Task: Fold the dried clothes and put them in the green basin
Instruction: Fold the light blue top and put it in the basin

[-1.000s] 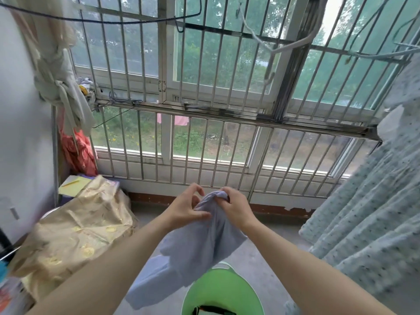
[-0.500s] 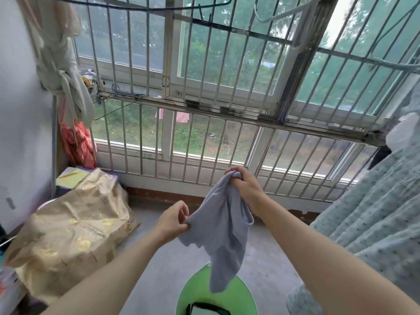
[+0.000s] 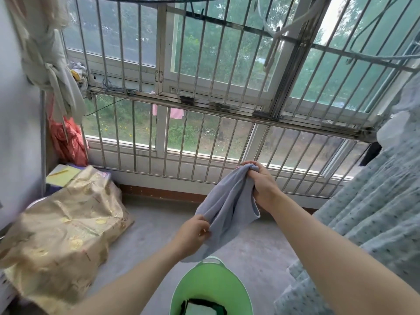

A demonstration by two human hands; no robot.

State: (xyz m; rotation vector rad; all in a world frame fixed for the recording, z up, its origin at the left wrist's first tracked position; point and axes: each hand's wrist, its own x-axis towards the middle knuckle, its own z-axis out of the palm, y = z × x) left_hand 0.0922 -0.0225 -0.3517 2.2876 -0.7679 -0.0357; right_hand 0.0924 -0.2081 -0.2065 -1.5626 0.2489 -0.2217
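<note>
Only the head view to go on here. Progress-wise I'd call it partway. The green basin (image 3: 211,280) sits on the concrete floor (image 3: 147,226) right below my arms. It already has something folded in it (image 3: 200,309), pale with a dark edge, but I can't tell what it is. The blue-grey garment (image 3: 227,208) isn't folded yet. It hangs in the air above the basin, not touching it. My right hand (image 3: 263,185) is bunched tight around its top edge, up near the window bars (image 3: 200,144). My left hand (image 3: 193,233) pinches a lower corner, so the cloth is stretched slantwise between them.

The fabric looks like thin, soft, matte jersey, and it droops in loose folds. The basin is smooth, glossy plastic, round, with a moulded handle at the rim. A pale dotted dress (image 3: 375,212) hangs on the right, so I'd guess that one needs doing too. A shiny, crinkled gold cloth (image 3: 63,230) covers a heap on the left.
</note>
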